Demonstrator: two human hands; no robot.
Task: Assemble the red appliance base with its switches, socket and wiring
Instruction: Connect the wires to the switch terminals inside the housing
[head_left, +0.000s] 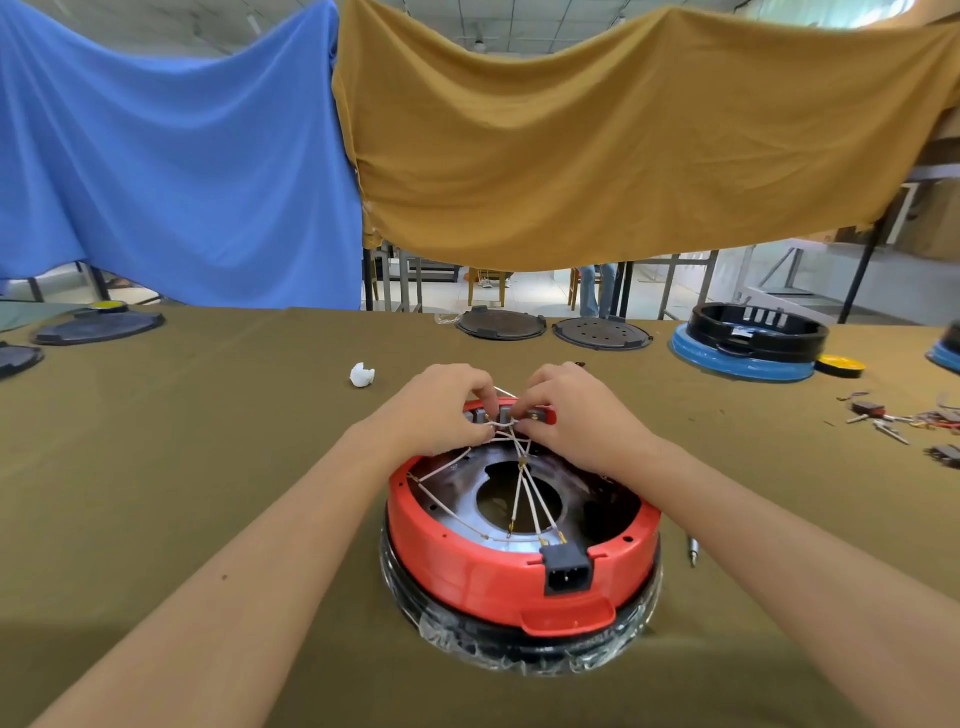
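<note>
Red base (498, 566) is seen upside-down at centre of the olive-covered table (208, 467), near the front edge, sat on a black ring wrapped in clear film. Black socket (567, 571) is already seated in the near wall, w/ white wires (524, 493) fanned from it across the metal plate to the far rim. Both hands are worked at that far rim, over the switches (511, 415). Left hand (441, 410) is curled, thumb & forefinger pinched on the wire bundle where the strands meet. Right hand (571, 415) is curled too, fingertips pressed together on a wire end right beside the left's pinch; exactly which terminal is being addressed can't be told, fingers cover it. Step looks like wire ends being pushed onto switch tabs. To be done well: the bundle should be kept steady by the left so slack isn't dragged from the socket side; connector should be pushed straight on, not at an angle, until fully seated; wires should be kept clear of the centre hole. A screwdriver (692, 551) is laid just right of the base, untouched. Spare parts (883, 415) are scattered far right.
</note>
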